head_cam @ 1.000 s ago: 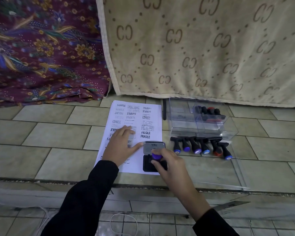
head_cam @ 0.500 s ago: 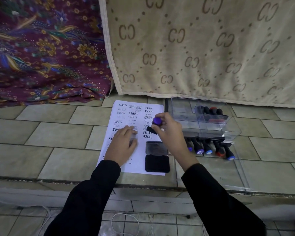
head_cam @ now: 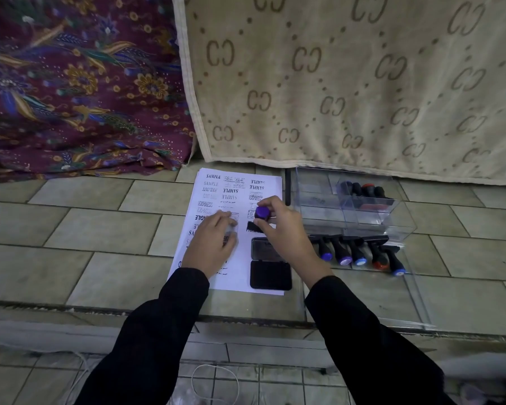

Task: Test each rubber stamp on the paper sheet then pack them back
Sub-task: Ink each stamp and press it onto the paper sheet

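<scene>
Lying on the tiled ledge (head_cam: 100,229), the paper sheet (head_cam: 240,252) is pressed flat by the left hand (head_cam: 214,244), fingers straight. A clear box (head_cam: 319,206) is set just right of it, five stamps (head_cam: 358,254) laid in a row before it. An open ink pad (head_cam: 270,274) is placed on the sheet's near corner. Beyond the pad, a purple-topped stamp (head_cam: 262,213) is gripped base-down at the sheet by the right hand (head_cam: 287,232), fingers curled round it.

A maroon flowered cloth (head_cam: 70,83) lies bunched at the back left, just beside a beige blanket (head_cam: 362,83) that hangs down to the tiled ledge (head_cam: 85,229) — below the ledge loops a thin white cord (head_cam: 212,365), perhaps a cable.
</scene>
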Motion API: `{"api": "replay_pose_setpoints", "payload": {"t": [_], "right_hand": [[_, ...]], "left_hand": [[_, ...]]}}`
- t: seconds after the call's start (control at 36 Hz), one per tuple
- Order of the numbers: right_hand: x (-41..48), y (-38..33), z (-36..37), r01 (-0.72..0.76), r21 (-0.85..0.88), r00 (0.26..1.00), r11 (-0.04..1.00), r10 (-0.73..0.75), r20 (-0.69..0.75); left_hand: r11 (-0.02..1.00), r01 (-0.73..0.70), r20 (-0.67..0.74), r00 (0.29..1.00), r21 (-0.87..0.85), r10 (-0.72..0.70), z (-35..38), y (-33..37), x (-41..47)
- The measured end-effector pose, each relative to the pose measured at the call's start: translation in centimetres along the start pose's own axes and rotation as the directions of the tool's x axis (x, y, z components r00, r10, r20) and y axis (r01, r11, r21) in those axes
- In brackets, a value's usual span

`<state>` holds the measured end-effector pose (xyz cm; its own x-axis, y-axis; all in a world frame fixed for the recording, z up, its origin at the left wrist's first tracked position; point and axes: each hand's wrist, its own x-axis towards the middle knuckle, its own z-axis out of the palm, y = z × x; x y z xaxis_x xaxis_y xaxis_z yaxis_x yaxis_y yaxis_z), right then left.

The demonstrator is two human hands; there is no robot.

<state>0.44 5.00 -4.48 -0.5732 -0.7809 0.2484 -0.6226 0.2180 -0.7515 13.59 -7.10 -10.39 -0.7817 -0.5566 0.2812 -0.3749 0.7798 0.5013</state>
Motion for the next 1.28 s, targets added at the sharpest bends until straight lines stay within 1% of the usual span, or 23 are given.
{"api": "replay_pose_setpoints", "payload": {"t": [0.22, 0.36, 0.5, 0.81, 0.97, 1.08, 1.11, 1.17, 1.22, 1.28], "right_hand": [[-0.3, 0.3, 0.5, 0.021, -0.039, 1.0, 0.999, -0.02, 0.021], [-0.4, 0.3, 0.7, 0.008, -0.053, 0.999, 0.999, -0.005, 0.048], [-0.6, 0.2, 1.0, 0.056, -0.094, 0.996, 0.994, -0.049, 0.075], [-1.1, 0.5, 1.4, 0.09, -0.121, 0.995, 0.989, -0.084, 0.053], [-0.7, 0.2, 1.5, 0.062, -0.124, 0.998, 0.99, -0.059, 0.029], [-1.5, 0.7, 1.6, 0.068, -0.086, 0.998, 0.994, -0.066, 0.024], [-1.7, 0.9, 1.6, 0.04, -0.03, 0.999, 0.999, -0.041, -0.007], [-1.9, 1.1, 1.0, -0.043, 0.139, 0.985, 0.989, 0.066, -0.162], [-2.0, 1.4, -0.2, -0.096, 0.275, 0.921, 0.957, 0.19, -0.339], [-2.0, 1.6, -1.7, -0.08, 0.368, 0.869, 0.926, 0.246, -0.429]], "left_hand": [[1.0, -0.004, -0.001, 1.0, 0.007, 0.004, 0.0, 0.0, 0.0], [1.0, 0.01, -0.006, 1.0, -0.003, -0.01, 0.1, 0.1, -0.1], [1.0, 0.011, -0.023, 1.0, -0.004, -0.011, 0.1, 0.2, -0.1], [1.0, 0.007, -0.023, 1.0, 0.002, -0.006, 0.0, 0.3, 0.0], [1.0, 0.015, -0.017, 1.0, -0.003, -0.015, -0.1, 0.4, -0.2], [1.0, 0.01, -0.02, 1.0, -0.005, -0.01, -0.3, 0.6, -0.2], [1.0, 0.005, -0.017, 1.0, -0.005, -0.005, -0.3, 0.6, -0.2], [1.0, -0.001, -0.014, 1.0, -0.009, 0.001, -0.3, 0.6, -0.2], [1.0, 0.004, -0.018, 1.0, -0.021, -0.005, -0.3, 0.6, -0.3], [1.0, 0.008, -0.019, 1.0, -0.02, -0.009, -0.3, 0.6, -0.3]]}}
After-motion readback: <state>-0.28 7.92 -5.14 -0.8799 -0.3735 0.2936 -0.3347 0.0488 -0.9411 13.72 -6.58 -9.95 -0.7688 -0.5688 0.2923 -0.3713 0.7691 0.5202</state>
